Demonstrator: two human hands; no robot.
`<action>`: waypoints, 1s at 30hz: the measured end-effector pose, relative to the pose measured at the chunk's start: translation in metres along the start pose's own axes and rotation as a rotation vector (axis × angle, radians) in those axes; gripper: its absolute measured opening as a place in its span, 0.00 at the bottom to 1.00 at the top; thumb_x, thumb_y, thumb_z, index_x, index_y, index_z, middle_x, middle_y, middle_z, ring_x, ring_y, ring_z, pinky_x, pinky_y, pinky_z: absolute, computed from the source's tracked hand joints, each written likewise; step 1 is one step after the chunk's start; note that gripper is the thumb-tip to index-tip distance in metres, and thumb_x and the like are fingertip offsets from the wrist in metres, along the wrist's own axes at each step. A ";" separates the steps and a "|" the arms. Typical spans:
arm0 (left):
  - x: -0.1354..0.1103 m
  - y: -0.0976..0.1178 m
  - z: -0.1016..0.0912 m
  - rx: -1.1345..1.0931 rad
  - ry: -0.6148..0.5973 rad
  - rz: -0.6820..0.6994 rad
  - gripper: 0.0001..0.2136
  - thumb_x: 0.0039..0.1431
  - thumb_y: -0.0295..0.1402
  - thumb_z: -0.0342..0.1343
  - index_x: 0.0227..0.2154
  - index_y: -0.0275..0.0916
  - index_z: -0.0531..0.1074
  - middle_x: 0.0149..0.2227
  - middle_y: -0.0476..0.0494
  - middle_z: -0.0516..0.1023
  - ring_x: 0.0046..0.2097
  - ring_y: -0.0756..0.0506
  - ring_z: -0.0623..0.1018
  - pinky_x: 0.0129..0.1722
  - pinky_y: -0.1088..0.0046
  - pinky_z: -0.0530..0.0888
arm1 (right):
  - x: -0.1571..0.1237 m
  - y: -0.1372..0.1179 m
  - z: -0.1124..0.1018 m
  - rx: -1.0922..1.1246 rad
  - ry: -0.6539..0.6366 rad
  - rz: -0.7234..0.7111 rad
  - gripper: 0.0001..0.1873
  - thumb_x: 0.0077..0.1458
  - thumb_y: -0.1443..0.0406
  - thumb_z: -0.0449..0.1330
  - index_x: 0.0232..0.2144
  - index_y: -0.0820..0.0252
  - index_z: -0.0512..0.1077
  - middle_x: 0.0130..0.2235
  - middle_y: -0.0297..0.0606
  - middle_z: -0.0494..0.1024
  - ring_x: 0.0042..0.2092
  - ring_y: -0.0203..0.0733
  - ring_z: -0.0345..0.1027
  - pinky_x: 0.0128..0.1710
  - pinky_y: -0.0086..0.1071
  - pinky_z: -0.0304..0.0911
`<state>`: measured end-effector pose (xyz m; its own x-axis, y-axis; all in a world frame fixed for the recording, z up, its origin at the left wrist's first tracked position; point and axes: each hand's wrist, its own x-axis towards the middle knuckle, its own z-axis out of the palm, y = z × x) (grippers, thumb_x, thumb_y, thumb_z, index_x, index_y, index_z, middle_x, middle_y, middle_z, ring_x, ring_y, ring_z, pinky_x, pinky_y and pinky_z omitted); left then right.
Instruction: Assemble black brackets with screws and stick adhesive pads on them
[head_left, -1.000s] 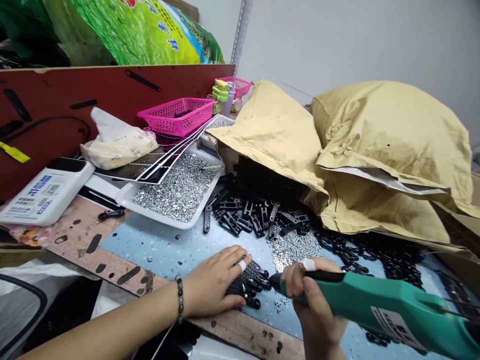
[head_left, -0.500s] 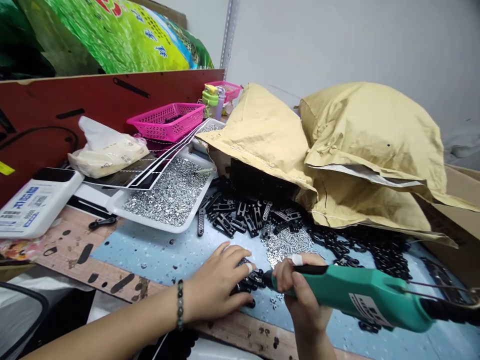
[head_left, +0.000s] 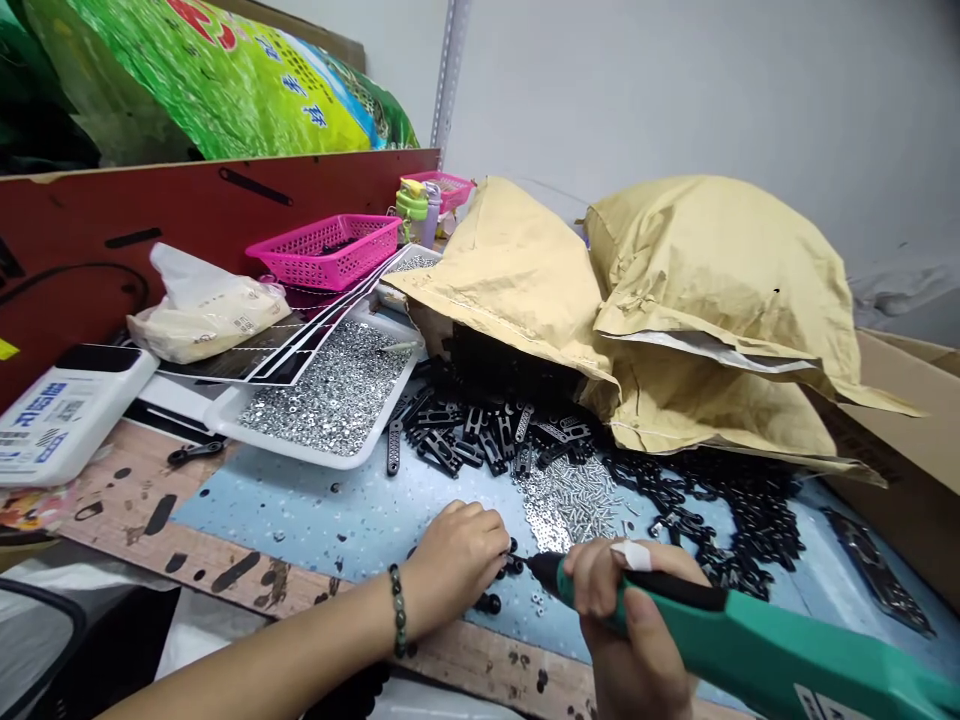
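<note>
My right hand (head_left: 630,610) is wrapped round a green electric screwdriver (head_left: 780,645), which lies nearly level and points left. Its black nose and thin bit reach a small black plastic part (head_left: 513,562) at the fingertips of my left hand (head_left: 459,555). Curled fingers of the left hand hold that part down on the blue mat (head_left: 300,510) and hide most of it. Beside the left hand lies another black piece (head_left: 489,603). Loose screws (head_left: 585,495) and small silver nuts (head_left: 544,510) are spread just beyond the screwdriver's nose.
A white tray (head_left: 360,458) of silver nuts stands at the left, near a pink basket (head_left: 330,265). Black plastic parts (head_left: 480,435) spill below paper sacks (head_left: 510,260). More black parts (head_left: 757,520) are heaped at the right, near a cardboard box (head_left: 900,400).
My left hand has gone from spread fingers over the black parts to a curled grip. The screwdriver has tilted, its rear end dropping lower at the right.
</note>
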<state>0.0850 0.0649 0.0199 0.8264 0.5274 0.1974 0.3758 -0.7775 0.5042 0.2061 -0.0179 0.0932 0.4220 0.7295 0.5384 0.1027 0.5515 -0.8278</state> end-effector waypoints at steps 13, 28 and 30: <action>-0.020 -0.020 -0.032 -0.091 -0.167 0.040 0.48 0.44 0.51 0.64 0.64 0.41 0.45 0.66 0.34 0.48 0.65 0.31 0.49 0.60 0.48 0.53 | -0.004 0.016 -0.002 -0.037 -0.056 0.080 0.05 0.60 0.65 0.52 0.39 0.55 0.65 0.20 0.25 0.64 0.22 0.34 0.59 0.29 0.35 0.60; -0.035 -0.034 -0.014 -0.080 -0.127 0.041 0.40 0.50 0.46 0.61 0.62 0.35 0.52 0.60 0.32 0.59 0.62 0.33 0.57 0.60 0.55 0.59 | 0.006 0.031 0.005 0.001 -0.158 0.168 0.02 0.59 0.66 0.55 0.36 0.55 0.64 0.19 0.24 0.62 0.20 0.32 0.57 0.22 0.29 0.56; -0.036 -0.034 -0.013 -0.074 -0.128 0.038 0.40 0.50 0.45 0.61 0.62 0.34 0.52 0.61 0.31 0.59 0.62 0.33 0.57 0.60 0.55 0.59 | 0.005 0.028 0.004 -0.024 -0.206 0.166 0.03 0.59 0.66 0.55 0.37 0.54 0.64 0.20 0.24 0.63 0.20 0.32 0.58 0.23 0.30 0.56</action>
<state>0.0373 0.0770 0.0069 0.8881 0.4460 0.1112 0.3147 -0.7662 0.5602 0.2074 0.0025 0.0736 0.2425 0.8776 0.4136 0.0700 0.4094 -0.9097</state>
